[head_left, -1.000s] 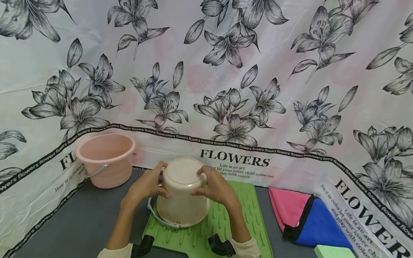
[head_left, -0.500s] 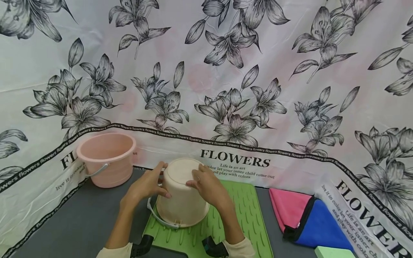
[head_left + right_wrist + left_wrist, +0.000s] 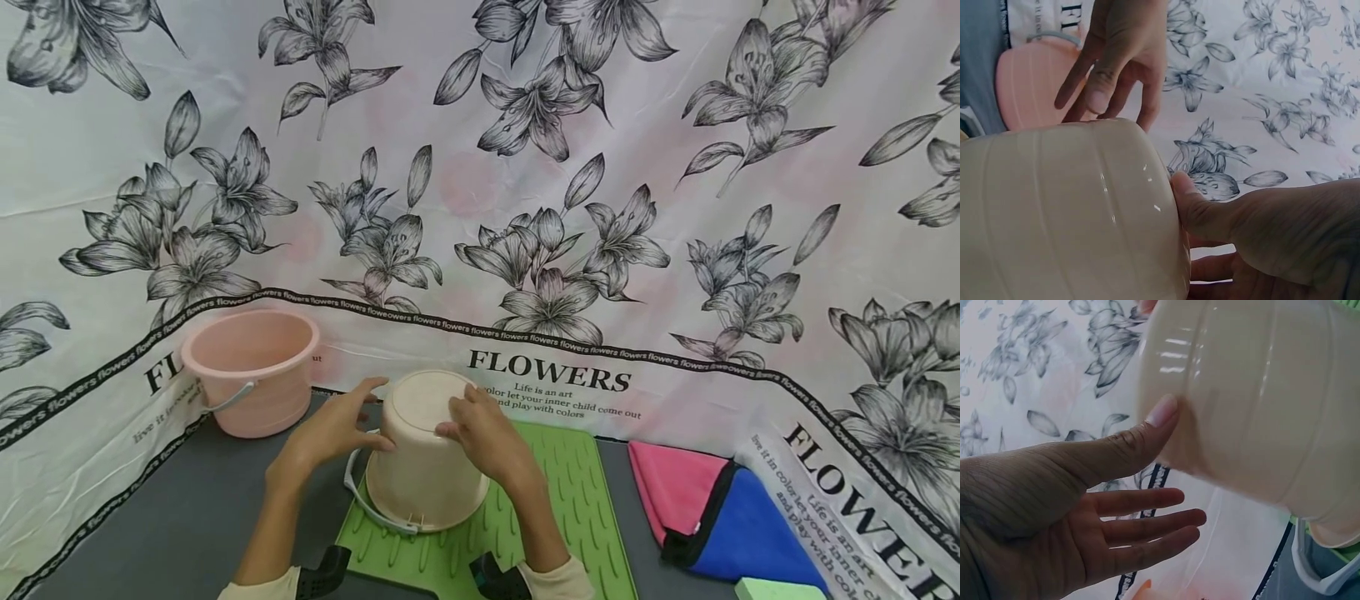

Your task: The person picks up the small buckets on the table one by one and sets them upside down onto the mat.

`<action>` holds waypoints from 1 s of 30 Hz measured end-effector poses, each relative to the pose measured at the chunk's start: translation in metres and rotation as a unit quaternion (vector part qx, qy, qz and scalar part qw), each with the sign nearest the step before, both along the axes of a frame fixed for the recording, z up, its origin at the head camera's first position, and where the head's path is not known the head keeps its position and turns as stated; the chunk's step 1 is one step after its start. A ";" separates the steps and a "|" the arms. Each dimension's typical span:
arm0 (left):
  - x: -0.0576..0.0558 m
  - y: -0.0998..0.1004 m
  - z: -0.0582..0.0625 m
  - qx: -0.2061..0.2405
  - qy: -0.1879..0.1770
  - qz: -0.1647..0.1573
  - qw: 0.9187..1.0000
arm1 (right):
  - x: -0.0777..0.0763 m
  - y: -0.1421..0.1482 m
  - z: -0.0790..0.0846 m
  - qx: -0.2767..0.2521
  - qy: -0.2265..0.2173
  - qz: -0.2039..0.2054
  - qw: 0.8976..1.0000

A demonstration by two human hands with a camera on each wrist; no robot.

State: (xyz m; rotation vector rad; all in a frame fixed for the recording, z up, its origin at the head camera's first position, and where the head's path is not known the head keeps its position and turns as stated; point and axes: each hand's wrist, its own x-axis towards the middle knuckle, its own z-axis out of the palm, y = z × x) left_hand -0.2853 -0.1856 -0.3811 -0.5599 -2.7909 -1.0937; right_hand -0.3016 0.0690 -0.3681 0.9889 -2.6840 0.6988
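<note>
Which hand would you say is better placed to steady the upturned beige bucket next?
Probably the right hand: it grips the base edge of the beige bucket, while the left hand is spread open beside it, three fingers visibly clear of it.

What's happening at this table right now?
A person has both hands at an upside-down cream bucket on a green mat. The right hand touches the bucket near its upturned base; the left hand is at the opposite side, fingers spread, and whether its thumb touches the wall is hard to tell. A pink bucket stands upright off to the left, and a pink-and-blue cloth lies to the right.
</note>
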 end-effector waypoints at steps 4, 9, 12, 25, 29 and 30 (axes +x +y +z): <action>0.003 -0.008 0.002 -0.009 0.007 0.046 0.999 | -0.001 -0.001 -0.001 -0.010 -0.003 0.002 1.000; 0.004 -0.021 0.002 0.010 0.051 0.092 0.994 | -0.001 -0.002 -0.002 -0.014 -0.016 0.005 1.000; 0.005 -0.029 0.004 0.025 0.096 0.131 0.986 | 0.000 -0.002 -0.001 -0.012 -0.017 0.006 1.000; 0.012 -0.071 -0.014 0.127 0.101 0.373 0.914 | 0.000 0.000 -0.002 -0.018 -0.016 0.012 1.000; 0.011 -0.086 -0.023 0.134 0.068 0.383 0.912 | 0.000 0.000 -0.002 -0.020 -0.022 0.009 1.000; 0.011 -0.089 -0.025 0.131 0.061 0.381 0.913 | 0.000 0.001 -0.002 -0.019 -0.024 0.008 1.000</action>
